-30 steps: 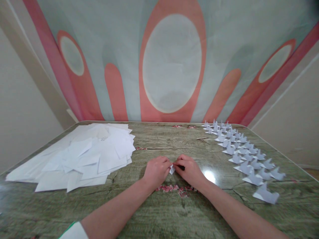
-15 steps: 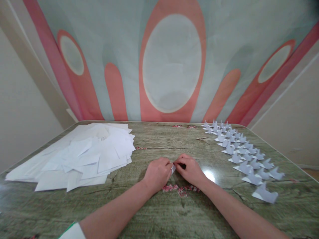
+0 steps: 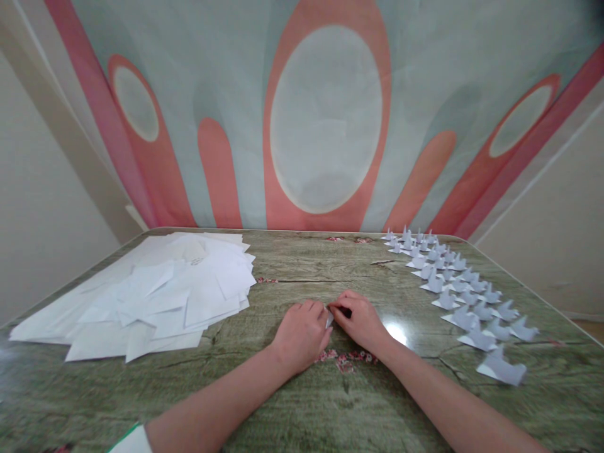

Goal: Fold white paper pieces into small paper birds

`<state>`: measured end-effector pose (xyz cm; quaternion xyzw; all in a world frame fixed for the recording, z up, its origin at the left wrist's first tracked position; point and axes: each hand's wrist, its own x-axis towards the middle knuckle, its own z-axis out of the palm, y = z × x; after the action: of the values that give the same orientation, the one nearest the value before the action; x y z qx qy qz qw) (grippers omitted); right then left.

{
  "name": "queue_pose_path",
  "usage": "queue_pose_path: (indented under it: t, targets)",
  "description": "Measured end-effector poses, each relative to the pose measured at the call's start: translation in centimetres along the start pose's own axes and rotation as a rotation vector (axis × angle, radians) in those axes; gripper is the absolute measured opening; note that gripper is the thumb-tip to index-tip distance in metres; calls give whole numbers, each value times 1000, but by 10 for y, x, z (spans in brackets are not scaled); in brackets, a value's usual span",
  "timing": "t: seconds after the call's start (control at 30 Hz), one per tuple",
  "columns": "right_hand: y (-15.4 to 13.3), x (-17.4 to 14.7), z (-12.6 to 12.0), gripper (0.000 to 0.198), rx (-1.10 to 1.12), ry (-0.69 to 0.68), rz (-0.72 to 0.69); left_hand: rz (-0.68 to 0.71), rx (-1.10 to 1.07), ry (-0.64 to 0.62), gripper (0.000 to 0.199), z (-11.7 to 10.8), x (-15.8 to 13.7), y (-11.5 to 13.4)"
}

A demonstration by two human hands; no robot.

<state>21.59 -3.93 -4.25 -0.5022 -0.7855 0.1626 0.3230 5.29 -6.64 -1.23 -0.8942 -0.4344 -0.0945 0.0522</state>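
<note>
Left hand [image 3: 302, 333] and right hand [image 3: 357, 321], fingertips closed, pinch a small white paper [image 3: 329, 319] (mostly hidden)

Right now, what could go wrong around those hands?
The small folded white paper piece is mostly hidden between the left hand and right hand, so a crease could land crooked.
The overlapping white paper sheets might slide if brushed.
The standing white folded-paper figures are closely spaced; one bump could topple several.

Folded paper [image 3: 329, 319] between the fingers [image 3: 339, 305]
</note>
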Motion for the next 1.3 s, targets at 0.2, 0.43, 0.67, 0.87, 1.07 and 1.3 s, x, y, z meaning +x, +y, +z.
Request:
queue_pose_path:
  t: [0.2,0.43,0.67,0.87,1.07,1.3]
  targets:
    - [1,1,-1,16,30,-15,3,6,16,-19,33,0,-2,2]
    - [6,1,1,15,64,-5,17,24,-65,-38,30,0,-1,-4]
    - [7,2,4,14,86,-12,24,62,-110,-81,34,-5,-3,-8]
    - [7,2,5,13,91,-1,24,124,-118,-116,39,-12,-4,-9]
    - [6,3,4,13,87,-6,34,157,-134,-142,40,-16,-4,-13]
    - [7,4,4,12,104,-10,40,195,-188,-187,50,-25,-6,-18]
